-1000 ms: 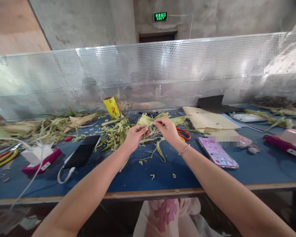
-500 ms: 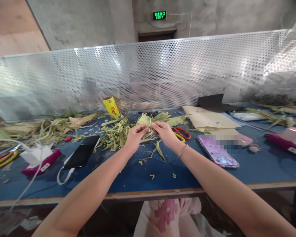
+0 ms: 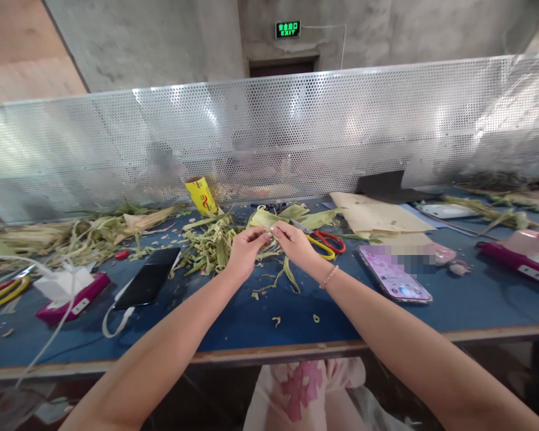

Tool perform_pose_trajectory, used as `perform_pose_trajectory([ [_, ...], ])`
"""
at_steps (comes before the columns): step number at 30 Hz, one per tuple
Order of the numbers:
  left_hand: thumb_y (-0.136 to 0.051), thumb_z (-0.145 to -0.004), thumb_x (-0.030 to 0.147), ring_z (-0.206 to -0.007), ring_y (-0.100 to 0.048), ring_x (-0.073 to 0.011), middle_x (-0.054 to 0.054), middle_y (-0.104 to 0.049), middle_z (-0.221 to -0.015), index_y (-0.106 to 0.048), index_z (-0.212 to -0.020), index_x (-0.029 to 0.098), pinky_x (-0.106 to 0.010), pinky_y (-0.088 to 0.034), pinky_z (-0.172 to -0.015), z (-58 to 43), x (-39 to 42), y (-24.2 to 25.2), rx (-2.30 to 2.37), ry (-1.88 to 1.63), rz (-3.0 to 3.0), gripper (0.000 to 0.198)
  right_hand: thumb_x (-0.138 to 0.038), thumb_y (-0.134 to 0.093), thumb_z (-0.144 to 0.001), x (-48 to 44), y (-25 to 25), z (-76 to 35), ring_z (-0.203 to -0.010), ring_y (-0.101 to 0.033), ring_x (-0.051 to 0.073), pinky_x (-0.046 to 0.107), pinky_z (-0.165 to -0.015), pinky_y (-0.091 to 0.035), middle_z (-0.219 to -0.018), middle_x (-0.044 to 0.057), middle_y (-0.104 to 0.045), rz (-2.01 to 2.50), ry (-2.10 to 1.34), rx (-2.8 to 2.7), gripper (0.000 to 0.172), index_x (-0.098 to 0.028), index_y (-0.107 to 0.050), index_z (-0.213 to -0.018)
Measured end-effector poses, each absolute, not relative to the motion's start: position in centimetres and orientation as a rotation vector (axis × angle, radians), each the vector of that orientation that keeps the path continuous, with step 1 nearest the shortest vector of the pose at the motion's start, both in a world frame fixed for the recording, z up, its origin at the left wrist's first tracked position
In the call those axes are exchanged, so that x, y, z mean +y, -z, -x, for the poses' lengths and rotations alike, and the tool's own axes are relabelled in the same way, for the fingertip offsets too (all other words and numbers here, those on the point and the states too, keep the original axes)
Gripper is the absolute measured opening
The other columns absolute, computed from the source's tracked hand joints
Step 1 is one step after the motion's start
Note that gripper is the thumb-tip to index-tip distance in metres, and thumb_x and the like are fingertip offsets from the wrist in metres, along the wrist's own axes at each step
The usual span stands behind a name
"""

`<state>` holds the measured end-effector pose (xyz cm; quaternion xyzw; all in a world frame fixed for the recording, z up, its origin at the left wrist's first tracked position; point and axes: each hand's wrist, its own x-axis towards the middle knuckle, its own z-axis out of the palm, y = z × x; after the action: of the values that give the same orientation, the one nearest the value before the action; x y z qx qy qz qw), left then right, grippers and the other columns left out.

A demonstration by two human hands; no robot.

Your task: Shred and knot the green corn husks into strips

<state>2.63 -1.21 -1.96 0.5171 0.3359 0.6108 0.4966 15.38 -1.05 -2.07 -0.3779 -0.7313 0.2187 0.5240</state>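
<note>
My R hand has come down a bit nr the mid of the pic, & its tips are now closer to my L hand than 1 sec ago. Less of the pale green husk strip pokes out b/w my fingers. More of the red & yellow scissors shows, just R of mid, incl. some blade. The exit sign up top slid a tad L.
</note>
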Motion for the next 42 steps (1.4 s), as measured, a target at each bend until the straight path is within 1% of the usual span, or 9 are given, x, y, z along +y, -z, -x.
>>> perform_pose_trajectory([
  [4,-0.074,-0.052,0.025,-0.057,-0.053,-0.0083,0.001,-0.063,-0.06,-0.067,-0.068,0.013,-0.024,-0.044,-0.063,-3.0,-1.7,1.8,0.798,-1.492,-1.24,0.021,-0.04,-0.035,-0.083,-0.8,2.4,-15.1,-0.051,-0.031,0.01,0.024,-0.051,-0.027,-0.052,-0.005,-0.032,0.91,-0.578,-1.69,0.032,-0.021,-0.029,-0.058],
  [7,-0.075,-0.05,0.023,-0.06,-0.056,-0.0097,0.0,-0.065,-0.062,-0.067,-0.071,0.013,-0.025,-0.046,-0.066,-3.1,-1.8,1.8,0.776,-1.483,-1.207,0.025,-0.042,-0.033,-0.084,-0.8,2.6,-14.9,-0.051,-0.033,0.01,0.024,-0.051,-0.028,-0.051,-0.004,-0.033,0.897,-0.607,-1.653,0.032,-0.021,-0.03,-0.059],
  [12,-0.079,-0.044,0.021,-0.061,-0.058,-0.0094,0.0,-0.065,-0.062,-0.066,-0.066,0.013,-0.025,-0.046,-0.069,-3.2,-1.7,1.7,0.703,-1.491,-1.07,0.026,-0.039,-0.036,-0.083,-1.3,2.6,-14.7,-0.051,-0.032,0.009,0.024,-0.05,-0.027,-0.053,-0.005,-0.034,0.893,-0.548,-1.665,0.03,-0.021,-0.032,-0.06],
  [16,-0.079,-0.044,0.02,-0.062,-0.059,-0.0094,-0.001,-0.067,-0.063,-0.069,-0.066,0.013,-0.025,-0.047,-0.071,-3.0,-1.7,1.5,0.607,-1.375,-1.027,0.025,-0.037,-0.036,-0.083,-1.4,2.5,-14.9,-0.052,-0.033,0.009,0.023,-0.051,-0.028,-0.055,-0.004,-0.036,0.877,-0.563,-1.65,0.027,-0.02,-0.035,-0.062],
  [22,-0.078,-0.048,0.019,-0.061,-0.059,-0.008,-0.001,-0.067,-0.063,-0.069,-0.067,0.013,-0.023,-0.048,-0.069,-2.7,-1.4,1.6,0.575,-1.294,-1.01,0.021,-0.037,-0.038,-0.082,-1.3,2.5,-15.2,-0.052,-0.034,0.01,0.023,-0.05,-0.03,-0.054,-0.004,-0.037,0.853,-0.592,-1.65,0.027,-0.02,-0.035,-0.061],
  [27,-0.078,-0.048,0.019,-0.057,-0.057,-0.0062,0.0,-0.066,-0.061,-0.068,-0.065,0.013,-0.021,-0.047,-0.065,-2.8,-1.5,1.6,0.58,-1.321,-1.027,0.021,-0.035,-0.041,-0.08,-1.4,2.5,-15.1,-0.053,-0.037,0.01,0.023,-0.051,-0.031,-0.056,-0.003,-0.044,0.804,-0.588,-1.694,0.024,-0.02,-0.039,-0.062],
  [30,-0.078,-0.049,0.018,-0.056,-0.056,-0.0059,0.0,-0.066,-0.061,-0.068,-0.065,0.012,-0.02,-0.046,-0.063,-2.8,-1.5,1.6,0.585,-1.31,-1.028,0.02,-0.034,-0.041,-0.081,-1.5,2.4,-15.2,-0.054,-0.04,0.011,0.024,-0.052,-0.032,-0.057,-0.002,-0.045,0.79,-0.604,-1.715,0.023,-0.02,-0.039,-0.062],
  [37,-0.079,-0.047,0.017,-0.057,-0.057,-0.0073,0.0,-0.065,-0.06,-0.067,-0.064,0.011,-0.021,-0.047,-0.064,-2.6,-1.3,1.9,0.59,-1.274,-0.982,0.021,-0.027,-0.035,-0.084,-2.2,1.9,-15.4,-0.057,-0.039,0.011,0.024,-0.055,-0.032,-0.06,-0.003,-0.042,0.785,-0.522,-1.827,0.021,-0.021,-0.033,-0.065],
  [42,-0.077,-0.049,0.014,-0.056,-0.057,-0.0068,0.001,-0.065,-0.06,-0.068,-0.064,0.013,-0.021,-0.046,-0.063,-2.7,-1.4,1.8,0.601,-1.28,-0.942,0.018,-0.022,-0.032,-0.085,-2.6,1.6,-15.6,-0.059,-0.038,0.012,0.025,-0.058,-0.032,-0.063,-0.002,-0.04,0.775,-0.405,-1.915,0.017,-0.022,-0.032,-0.068],
])
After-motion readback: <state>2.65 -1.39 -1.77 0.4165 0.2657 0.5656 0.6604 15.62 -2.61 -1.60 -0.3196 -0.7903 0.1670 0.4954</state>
